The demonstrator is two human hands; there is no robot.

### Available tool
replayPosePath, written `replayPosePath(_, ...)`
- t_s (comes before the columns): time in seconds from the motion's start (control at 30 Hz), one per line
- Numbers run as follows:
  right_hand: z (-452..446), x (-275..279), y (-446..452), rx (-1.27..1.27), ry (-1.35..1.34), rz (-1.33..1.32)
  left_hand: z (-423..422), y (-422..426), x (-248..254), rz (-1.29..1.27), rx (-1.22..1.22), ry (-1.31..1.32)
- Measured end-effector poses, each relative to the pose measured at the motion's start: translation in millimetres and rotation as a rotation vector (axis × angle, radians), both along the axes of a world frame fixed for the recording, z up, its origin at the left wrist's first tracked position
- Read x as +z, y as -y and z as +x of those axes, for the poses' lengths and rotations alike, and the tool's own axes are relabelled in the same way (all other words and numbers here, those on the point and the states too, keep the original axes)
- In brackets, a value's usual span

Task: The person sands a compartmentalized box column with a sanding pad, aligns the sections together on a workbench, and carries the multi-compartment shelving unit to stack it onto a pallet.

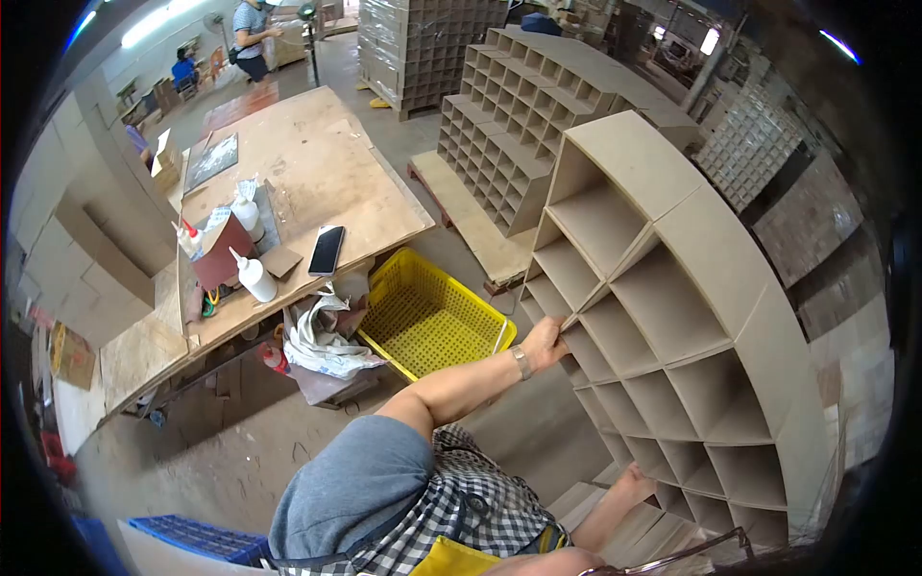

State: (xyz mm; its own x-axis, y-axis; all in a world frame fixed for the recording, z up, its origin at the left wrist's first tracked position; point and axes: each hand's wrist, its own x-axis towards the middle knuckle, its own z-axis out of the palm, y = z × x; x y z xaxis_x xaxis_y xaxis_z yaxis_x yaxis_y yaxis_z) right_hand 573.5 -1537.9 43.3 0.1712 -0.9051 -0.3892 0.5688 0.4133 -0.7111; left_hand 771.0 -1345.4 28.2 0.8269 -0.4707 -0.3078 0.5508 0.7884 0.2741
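A large brown board shelf unit (672, 372) with several square compartments stands tilted in front of me on the right. My left hand (545, 343), with a watch on its wrist, is closed around a divider edge on the unit's near side. Lower down, my right hand (631, 486) grips the same side close to the bottom compartments; its fingertips are partly hidden by the boards.
On the wooden workbench (317, 144) lie a phone (327, 251) and white glue bottles (254, 277). A yellow plastic basket (437, 317) sits beside it. More compartment units (499, 144) stand on a pallet behind. Another person (252, 38) stands far back.
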Motion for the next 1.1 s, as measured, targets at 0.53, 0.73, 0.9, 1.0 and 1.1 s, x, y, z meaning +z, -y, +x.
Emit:
replayPosePath(0.53, 256.8, -53.0, 194.2, 0.312, 0.253, 0.000, 220.0, 105.2, -6.9, -0.163, 0.208, 0.083)
replayPosePath(0.73, 352.1, -71.4, 241.8, 0.506, 0.358, 0.028, 323.3, 126.1, -10.7, -0.113, 0.216, 0.051)
replayPosePath(0.9, 429.5, 3.3, 182.9, 0.293, 0.109, 0.150, 379.5, 126.0, -1.1, -0.123, 0.214, 0.069)
replayPosePath(1.0, 475.2, 2.7, 181.0, 0.328, 0.113, 0.161, 415.1, 118.3, 1.3, -0.097, 0.267, 0.053)
replayPosePath(1.1, 523.2, -6.3, 187.8, 0.405, 0.087, 0.149, 450.7, 111.5, 0.7, -0.024, 0.335, 0.035)
